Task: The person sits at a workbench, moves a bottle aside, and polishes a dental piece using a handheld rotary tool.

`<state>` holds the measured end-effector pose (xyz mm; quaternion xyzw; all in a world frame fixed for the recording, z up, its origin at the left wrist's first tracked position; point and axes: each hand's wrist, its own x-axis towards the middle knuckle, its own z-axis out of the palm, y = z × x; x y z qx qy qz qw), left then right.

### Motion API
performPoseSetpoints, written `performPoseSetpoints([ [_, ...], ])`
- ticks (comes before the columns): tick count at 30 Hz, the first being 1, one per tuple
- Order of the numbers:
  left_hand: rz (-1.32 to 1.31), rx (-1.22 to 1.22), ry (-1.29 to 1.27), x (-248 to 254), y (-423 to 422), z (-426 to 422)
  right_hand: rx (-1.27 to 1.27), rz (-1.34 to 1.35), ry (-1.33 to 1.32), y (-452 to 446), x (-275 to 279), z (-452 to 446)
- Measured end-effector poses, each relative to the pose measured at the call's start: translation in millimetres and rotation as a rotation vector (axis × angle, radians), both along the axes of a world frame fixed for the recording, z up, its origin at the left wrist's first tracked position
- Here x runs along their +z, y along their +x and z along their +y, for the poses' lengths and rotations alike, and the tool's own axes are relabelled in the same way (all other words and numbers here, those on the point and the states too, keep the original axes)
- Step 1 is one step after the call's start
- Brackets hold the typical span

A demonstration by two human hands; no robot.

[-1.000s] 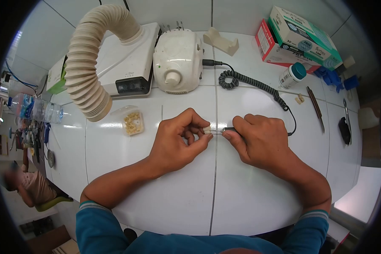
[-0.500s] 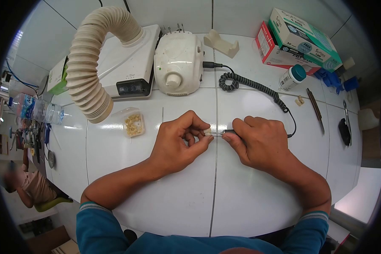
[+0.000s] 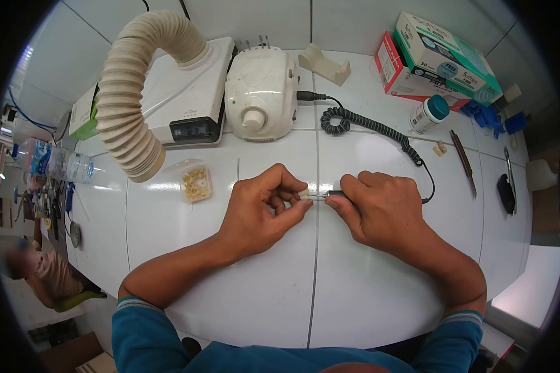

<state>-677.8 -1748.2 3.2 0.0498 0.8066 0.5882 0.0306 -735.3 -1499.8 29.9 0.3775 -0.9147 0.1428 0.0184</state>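
Between the thumb and index finger of my left hand [image 3: 264,202] is a small cream-white piece [image 3: 304,194], tooth-like in colour; its exact shape is mostly hidden by the fingertips. My right hand [image 3: 382,205] is wrapped round a dark rotary handpiece [image 3: 335,194]. The handpiece's thin metal bit [image 3: 318,196] points left and reaches the cream-white piece. From behind the right hand, the handpiece's black cord [image 3: 379,129] coils back to a white control unit [image 3: 261,93] with a round knob.
A ribbed suction hose [image 3: 127,93] arches from a white extractor box [image 3: 196,93]. Left of my hands stands a clear container [image 3: 196,181] of yellowish pieces. To the right lie a white bottle [image 3: 429,115], a knife-like tool [image 3: 463,163] and stacked boxes [image 3: 445,62]. Someone sits far left.
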Motion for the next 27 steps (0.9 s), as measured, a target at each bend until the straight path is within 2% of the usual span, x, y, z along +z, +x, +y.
performPoseSetpoints([
  [27,-0.011,0.006,0.012,0.7,0.0,0.9,-0.016,-0.018,0.022,0.2,1.5,-0.9],
])
